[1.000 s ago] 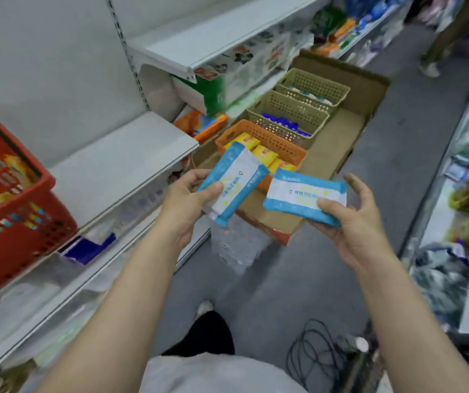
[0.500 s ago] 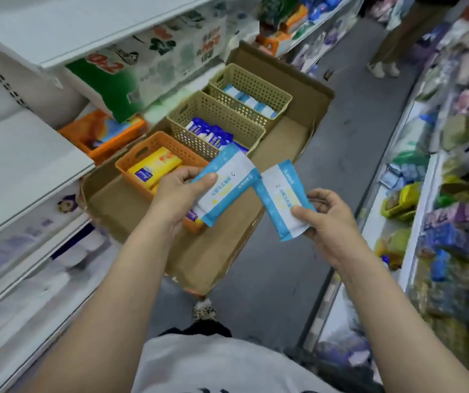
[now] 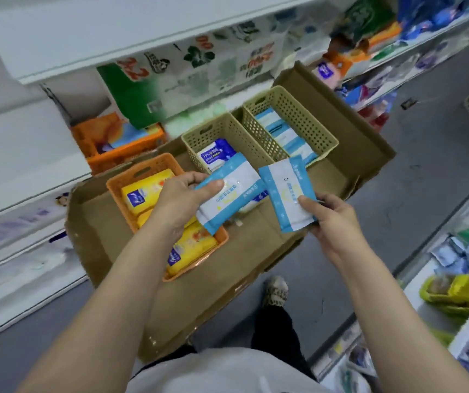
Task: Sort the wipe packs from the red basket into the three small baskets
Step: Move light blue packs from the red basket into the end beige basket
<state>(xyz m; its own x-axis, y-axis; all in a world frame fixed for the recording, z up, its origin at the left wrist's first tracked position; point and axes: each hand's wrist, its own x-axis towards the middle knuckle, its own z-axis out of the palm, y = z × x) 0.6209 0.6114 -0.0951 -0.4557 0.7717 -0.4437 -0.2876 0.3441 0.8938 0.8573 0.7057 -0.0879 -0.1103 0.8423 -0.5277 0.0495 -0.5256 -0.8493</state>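
Here, each hand grips one light-blue wipe pack over the cardboard tray (image 3: 349,154). The left hand (image 3: 182,199) pinches its pack (image 3: 227,194) by the near end, thumb on top; the right hand (image 3: 332,219) clamps the other pack (image 3: 287,191) at its lower corner. Matching packs lie in the far beige basket (image 3: 321,131), at one o'clock. The packs look soft, light, slick-filmed and slightly floppy, so holding across the middle would probably steady them better.
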